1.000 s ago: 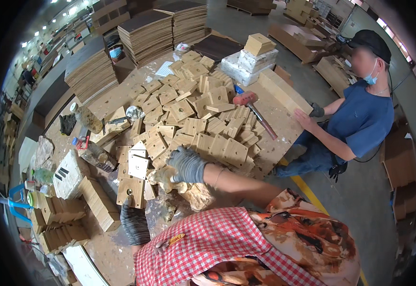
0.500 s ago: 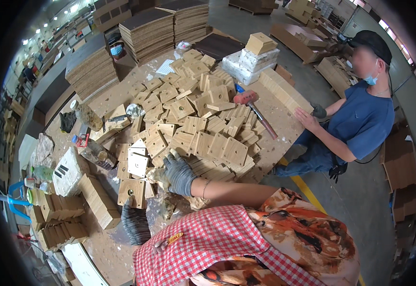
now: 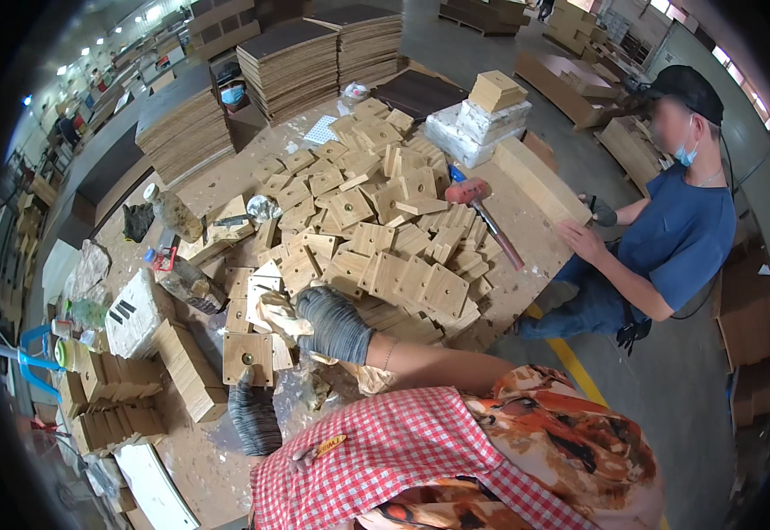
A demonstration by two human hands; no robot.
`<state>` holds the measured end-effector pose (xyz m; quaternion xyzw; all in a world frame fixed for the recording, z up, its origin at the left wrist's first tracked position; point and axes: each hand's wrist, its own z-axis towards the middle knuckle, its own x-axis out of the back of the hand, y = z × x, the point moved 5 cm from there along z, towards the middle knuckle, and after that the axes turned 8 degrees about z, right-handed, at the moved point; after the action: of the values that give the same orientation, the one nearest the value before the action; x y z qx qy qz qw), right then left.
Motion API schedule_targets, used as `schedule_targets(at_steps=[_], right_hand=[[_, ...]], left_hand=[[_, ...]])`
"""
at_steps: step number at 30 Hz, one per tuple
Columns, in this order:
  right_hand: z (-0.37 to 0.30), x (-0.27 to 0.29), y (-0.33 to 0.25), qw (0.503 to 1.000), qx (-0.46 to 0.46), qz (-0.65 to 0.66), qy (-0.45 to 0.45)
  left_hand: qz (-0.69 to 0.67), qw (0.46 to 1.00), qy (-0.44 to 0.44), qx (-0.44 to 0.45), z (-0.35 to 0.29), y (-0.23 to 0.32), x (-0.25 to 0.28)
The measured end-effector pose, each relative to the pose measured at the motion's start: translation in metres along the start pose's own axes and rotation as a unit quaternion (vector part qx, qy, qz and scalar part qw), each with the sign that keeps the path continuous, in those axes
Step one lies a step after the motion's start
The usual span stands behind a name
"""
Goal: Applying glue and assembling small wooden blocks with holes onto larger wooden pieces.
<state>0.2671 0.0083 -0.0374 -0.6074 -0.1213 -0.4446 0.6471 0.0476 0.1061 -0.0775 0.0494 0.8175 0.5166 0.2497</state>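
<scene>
**Grey-gloved right hand (image 3: 332, 325) draws back, bringing a crumpled cream-coloured cloth (image 3: 281, 314) over the pale plates**

Head view: half a second ago the right hand reaches forward with its fingers spread; now they are bent in, closed on the cloth. The bunched end has shifted up and left, lapping the lower right of the small pale square plates (image 3: 264, 284), while another fold trails beneath the wrist. With this change, the cloth sits just above the square light-wood block with a dark-centred hole (image 3: 237, 353), so both hands are at work close together.

That block lies flat on the near left part of the paint-spotted brown surface (image 3: 535, 254), much as before. The grey-gloved left hand (image 3: 254, 420) stays at its lower edge, a fingertip just below the hole; the rest of its fingers are hidden, so I cannot tell whether it grips the block or only steadies it.

Beyond the right hand spreads a loose heap of drilled light-wood blocks (image 3: 350, 209), with a red-headed mallet (image 3: 469, 190) at its right side. Across the corner, a co-worker in a blue T-shirt (image 3: 685, 234) has one hand against a long light-wood row (image 3: 539, 181); their dark-gloved hand (image 3: 599, 210) is beside its end.
</scene>
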Motion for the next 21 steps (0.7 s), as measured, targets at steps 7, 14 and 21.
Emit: schedule_targets(at_steps=[7, 14, 21], right_hand=[[-0.004, 0.019, -0.042, 0.967, 0.123, 0.216, 0.050], [-0.024, 0.008, -0.081, 0.953, 0.231, 0.146, 0.129], [-0.016, 0.013, -0.081, 0.960, 0.211, 0.126, 0.138]], left_hand=[[0.058, 0.998, -0.037, -0.001, 0.002, -0.006, -0.004], [-0.035, 0.989, -0.143, 0.007, 0.011, -0.015, -0.011], [-0.001, 0.998, -0.065, -0.018, -0.023, 0.005, -0.033]])
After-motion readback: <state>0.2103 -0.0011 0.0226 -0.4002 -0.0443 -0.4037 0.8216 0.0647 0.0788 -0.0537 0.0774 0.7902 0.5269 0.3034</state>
